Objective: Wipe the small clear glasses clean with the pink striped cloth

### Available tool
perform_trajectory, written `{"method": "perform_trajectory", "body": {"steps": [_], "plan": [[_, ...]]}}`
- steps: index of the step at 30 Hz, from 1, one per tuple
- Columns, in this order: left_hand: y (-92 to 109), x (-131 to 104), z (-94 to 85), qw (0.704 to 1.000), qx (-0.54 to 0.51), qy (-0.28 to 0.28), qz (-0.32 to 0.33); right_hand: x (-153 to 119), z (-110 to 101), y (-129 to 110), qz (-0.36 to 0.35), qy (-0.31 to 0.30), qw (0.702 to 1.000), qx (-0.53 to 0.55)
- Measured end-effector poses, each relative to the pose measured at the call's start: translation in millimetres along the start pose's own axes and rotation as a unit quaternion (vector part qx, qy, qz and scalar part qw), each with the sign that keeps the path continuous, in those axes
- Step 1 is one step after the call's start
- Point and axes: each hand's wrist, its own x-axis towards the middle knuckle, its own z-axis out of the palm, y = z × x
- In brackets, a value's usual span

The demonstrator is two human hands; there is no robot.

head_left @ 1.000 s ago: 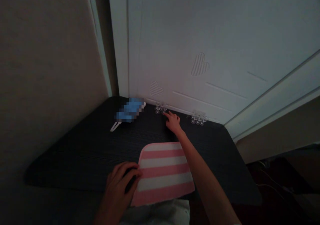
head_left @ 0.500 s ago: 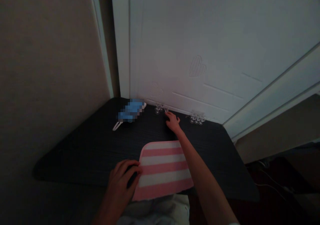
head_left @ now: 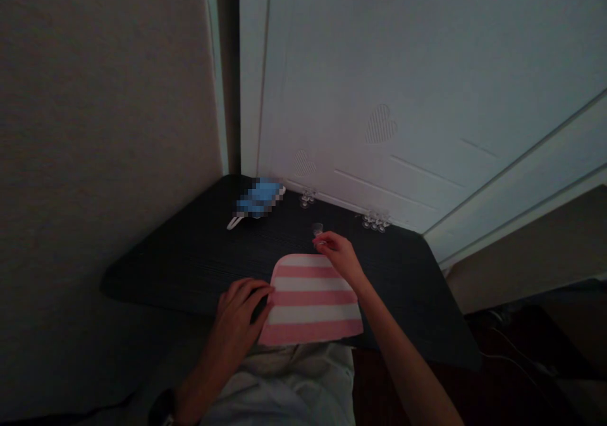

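Now, striped cloth (head_left: 315,298) touching left fingers (head_left: 256,285), clear piece (head_left: 317,229) in right fingers (head_left: 331,237)

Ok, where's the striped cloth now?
In the head view, the striped cloth is below centre, at the near edge of the dark table, the left hand at its left edge.

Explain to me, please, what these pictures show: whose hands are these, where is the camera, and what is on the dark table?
There is no machine: these are one person's bare hands, seen by a camera on that person's head, looking forward and down. The left hand holds the left edge of a pink-and-white striped cloth. The right hand holds a small clear piece. Farther back on the dark table lie a blue item, too blurred to name, a small clear cluster and a larger clear cluster, near the white panel.
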Motion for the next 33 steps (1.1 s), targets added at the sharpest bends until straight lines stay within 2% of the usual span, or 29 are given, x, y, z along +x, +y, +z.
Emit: {"method": "perform_trajectory", "body": {"steps": [3,6,9,13,22,33], "plan": [[1.7,-2.4,-2.7,1.0,0.015,-0.006,0.005,-13.1,12.8,-15.4,0.006,-0.046,0.996,0.071],[3.8,2.4,-8.7,1.0,0.022,-0.016,0.011,-14.8,16.3,-28.3,0.023,-0.092,0.987,0.127],[5.6,16.1,-15.2,0.999,0.024,-0.035,0.028,-10.9,15.6,-37.1,0.044,-0.117,0.979,0.162],[7.3,36.6,-19.0,0.998,0.043,-0.03,0.042,-5.9,20.3,-42.9,0.069,-0.133,0.972,0.181],[6.8,49.8,-13.8,0.996,0.068,-0.041,0.046,13.5,43.8,-40.6,0.098,-0.152,0.967,0.179],[3.8,58.3,-4.9,0.995,0.08,-0.035,0.041,22.7,46.5,-28.3,0.105,-0.141,0.969,0.175]]}}
